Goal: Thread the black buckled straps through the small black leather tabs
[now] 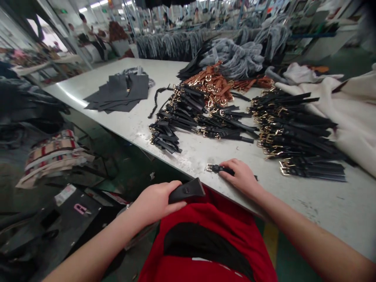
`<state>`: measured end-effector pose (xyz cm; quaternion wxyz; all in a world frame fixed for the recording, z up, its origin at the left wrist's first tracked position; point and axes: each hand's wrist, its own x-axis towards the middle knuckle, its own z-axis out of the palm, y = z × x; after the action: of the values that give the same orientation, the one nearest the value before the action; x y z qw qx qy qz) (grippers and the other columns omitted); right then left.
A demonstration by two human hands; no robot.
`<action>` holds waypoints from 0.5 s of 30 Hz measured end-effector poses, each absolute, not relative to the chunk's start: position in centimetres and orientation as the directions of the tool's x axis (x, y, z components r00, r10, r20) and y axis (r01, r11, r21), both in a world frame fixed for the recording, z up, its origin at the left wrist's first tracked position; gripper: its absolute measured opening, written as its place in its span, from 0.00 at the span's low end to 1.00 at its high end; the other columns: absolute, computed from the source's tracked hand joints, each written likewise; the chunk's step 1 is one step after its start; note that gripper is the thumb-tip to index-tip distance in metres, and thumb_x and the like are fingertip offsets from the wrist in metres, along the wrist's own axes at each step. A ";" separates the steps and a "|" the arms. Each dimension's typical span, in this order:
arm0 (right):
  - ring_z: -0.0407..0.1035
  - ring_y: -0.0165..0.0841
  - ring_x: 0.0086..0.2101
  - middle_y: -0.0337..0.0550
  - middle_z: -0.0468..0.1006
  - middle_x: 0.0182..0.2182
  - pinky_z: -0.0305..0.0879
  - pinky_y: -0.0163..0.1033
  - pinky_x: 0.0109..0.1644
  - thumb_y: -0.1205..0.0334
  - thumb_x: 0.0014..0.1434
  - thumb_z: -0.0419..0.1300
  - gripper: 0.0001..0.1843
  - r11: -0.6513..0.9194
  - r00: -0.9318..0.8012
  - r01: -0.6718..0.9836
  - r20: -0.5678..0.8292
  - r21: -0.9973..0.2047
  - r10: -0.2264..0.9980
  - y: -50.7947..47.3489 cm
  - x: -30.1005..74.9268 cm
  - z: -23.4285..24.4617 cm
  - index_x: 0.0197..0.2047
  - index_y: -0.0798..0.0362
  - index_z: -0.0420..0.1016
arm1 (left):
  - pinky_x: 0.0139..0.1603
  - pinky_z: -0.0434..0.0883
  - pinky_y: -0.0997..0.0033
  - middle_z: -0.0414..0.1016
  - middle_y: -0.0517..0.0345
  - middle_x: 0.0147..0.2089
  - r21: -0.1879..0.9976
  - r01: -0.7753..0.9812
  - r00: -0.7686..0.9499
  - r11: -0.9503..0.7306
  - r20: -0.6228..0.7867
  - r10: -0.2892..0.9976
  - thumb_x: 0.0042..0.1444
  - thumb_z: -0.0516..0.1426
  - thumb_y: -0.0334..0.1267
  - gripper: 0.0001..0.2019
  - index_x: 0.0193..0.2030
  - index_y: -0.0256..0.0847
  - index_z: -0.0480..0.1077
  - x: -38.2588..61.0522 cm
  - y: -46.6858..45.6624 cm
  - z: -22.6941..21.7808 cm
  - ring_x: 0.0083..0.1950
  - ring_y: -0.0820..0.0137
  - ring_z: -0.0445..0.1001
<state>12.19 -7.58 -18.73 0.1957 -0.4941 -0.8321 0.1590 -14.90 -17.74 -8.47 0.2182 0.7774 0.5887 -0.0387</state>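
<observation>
In my left hand is a black, hand-sized object with a flared, squared end; its exact kind I cannot make out. It is held just off the table's front edge, over my lap, with fingers wrapped round it. My right hand rests on the white tabletop, its fingers closed over a short black buckle strap. The strap's gold buckle points left, and its tail end shows beyond my hand. Beyond it lie piles of similar black buckle straps, with a larger pile to the right.
Brown buckle straps and grey wrapped bundles lie farther back. Flat black sheets are stacked at the left of the table. Cream cloth covers the right side. A pink snipper lies on a dark surface lower left.
</observation>
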 end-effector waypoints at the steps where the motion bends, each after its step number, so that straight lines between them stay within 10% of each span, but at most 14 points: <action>1: 0.64 0.36 0.37 0.45 0.71 0.35 0.58 0.40 0.41 0.56 0.53 0.53 0.14 0.457 -0.428 0.762 0.172 -0.458 0.887 -7.6 12.1 -18.6 0.40 0.51 0.72 | 0.39 0.66 0.71 0.74 0.58 0.42 0.265 0.937 0.308 -0.228 -0.318 0.897 0.52 0.51 0.53 0.20 0.49 0.48 0.63 -14.7 -17.3 -8.2 0.41 0.65 0.72; 15: 0.64 0.36 0.37 0.47 0.72 0.34 0.58 0.39 0.42 0.64 0.56 0.47 0.13 0.482 -0.436 0.732 0.214 -0.480 0.874 -7.5 13.0 -19.1 0.40 0.57 0.69 | 0.34 0.66 0.68 0.75 0.51 0.38 -0.107 0.880 0.393 -0.463 -0.385 0.835 0.50 0.49 0.53 0.20 0.43 0.42 0.66 -4.9 -8.1 -5.4 0.38 0.62 0.73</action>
<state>13.05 -7.47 -19.07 0.2215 -0.4828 -0.8320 0.1602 -4.89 -8.07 -5.44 0.0570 0.8325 0.5149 -0.1962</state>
